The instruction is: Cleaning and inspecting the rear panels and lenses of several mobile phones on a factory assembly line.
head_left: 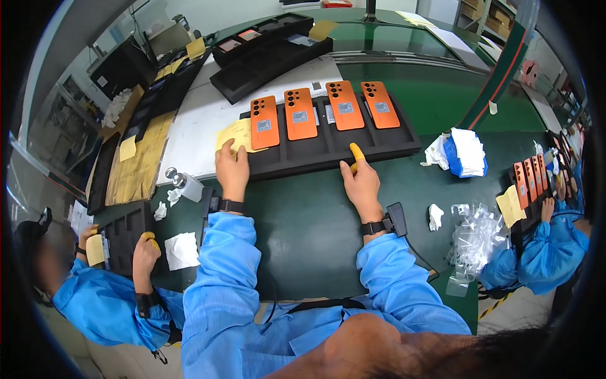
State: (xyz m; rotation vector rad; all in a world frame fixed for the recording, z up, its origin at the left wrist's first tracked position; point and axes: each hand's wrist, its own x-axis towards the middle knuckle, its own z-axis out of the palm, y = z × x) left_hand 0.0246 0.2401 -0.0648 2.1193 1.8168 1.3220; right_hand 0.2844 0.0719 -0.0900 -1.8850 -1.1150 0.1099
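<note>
1. Currently, the left hand [233, 172] is resting with fingers parted over the yellow note [236, 132] at the black tray [297, 163]'s left end; whether it is also pinching the rim, I cannot tell.
2. Meanwhile, the right hand [362, 186] is apparently pinching the tray's front rim, with a yellow finger cot [357, 153] showing; keeping both hands level is probably best for steadiness.
3. Four orange phones [302, 114] are lying side by side in the tray, backs showing; avoiding tilts is likely keeping them seated.
4. Underneath the tray, the green table [306, 230] is giving support; sliding gently seems safer than jerking.
5. Left of the tray, a bottle [189, 187] is standing; giving it room seems wise.
</note>
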